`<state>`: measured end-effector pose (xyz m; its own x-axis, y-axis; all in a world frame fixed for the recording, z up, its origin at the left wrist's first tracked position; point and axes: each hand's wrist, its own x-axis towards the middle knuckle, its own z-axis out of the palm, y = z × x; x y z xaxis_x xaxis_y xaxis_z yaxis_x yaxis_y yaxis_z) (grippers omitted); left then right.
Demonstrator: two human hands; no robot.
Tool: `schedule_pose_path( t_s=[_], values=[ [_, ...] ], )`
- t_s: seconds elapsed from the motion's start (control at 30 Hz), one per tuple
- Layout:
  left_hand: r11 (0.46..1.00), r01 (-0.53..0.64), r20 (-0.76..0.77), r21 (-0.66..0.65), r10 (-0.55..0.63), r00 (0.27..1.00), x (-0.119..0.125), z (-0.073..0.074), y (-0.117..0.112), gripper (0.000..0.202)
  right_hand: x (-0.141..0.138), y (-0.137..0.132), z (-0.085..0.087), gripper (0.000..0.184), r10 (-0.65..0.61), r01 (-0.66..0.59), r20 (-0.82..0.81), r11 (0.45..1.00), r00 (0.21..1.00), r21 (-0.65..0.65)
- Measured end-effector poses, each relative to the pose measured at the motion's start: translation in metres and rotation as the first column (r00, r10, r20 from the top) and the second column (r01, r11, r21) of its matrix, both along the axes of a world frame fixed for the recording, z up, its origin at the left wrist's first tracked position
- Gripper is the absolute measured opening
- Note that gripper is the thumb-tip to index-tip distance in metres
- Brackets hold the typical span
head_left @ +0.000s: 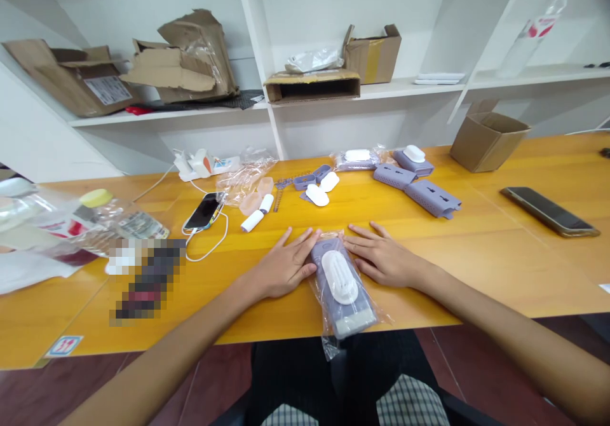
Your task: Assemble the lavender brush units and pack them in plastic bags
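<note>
Plastic wrap (328,344) blurs the bagged device (339,281) between flat, open left hand (284,266) and right hand (384,259).

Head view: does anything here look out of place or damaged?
Yes. The bagged purple device between the left hand and right hand sticks out over the table edge. On the shelf, a cardboard box is torn and crumpled.

Open tabletop (476,257) between bagged device (340,286) and phone (548,211)

Bagged lilac-and-white device (341,284) flat at table's near edge
</note>
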<state>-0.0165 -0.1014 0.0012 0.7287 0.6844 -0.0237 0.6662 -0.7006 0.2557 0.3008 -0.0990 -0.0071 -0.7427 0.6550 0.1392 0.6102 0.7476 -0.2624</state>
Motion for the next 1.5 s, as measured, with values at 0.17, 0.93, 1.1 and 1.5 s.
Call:
schedule_pose_path(
  t_s=[0.17, 0.93, 1.1, 1.5],
  values=[
    [0.999, -0.038, -0.052, -0.001, 0.038, 0.998, -0.003, 0.004, -0.008, 0.079, -0.002, -0.001, 0.002, 0.055, -0.012, 0.012, 0.002, 1.0, 1.0, 0.003],
    [0.927, -0.362, 0.359, -0.103, 0.374, 0.855, -0.008, -0.008, 0.018, 0.08, 0.017, -0.012, -0.006, 0.032, -0.355, 0.388, -0.169, 0.887, 0.919, 0.25],
    [0.877, -0.471, 0.398, -0.096, 0.468, 0.789, -0.008, -0.008, 0.016, 0.076, 0.027, -0.037, -0.011, 0.033, -0.253, 0.346, -0.34, 0.905, 0.906, 0.247],
    [0.81, -0.55, 0.072, 0.204, 0.548, 0.833, -0.024, -0.015, -0.011, 0.061, 0.059, -0.014, -0.028, 0.052, -0.559, 0.584, -0.276, 0.811, 0.782, 0.014]
  ],
)
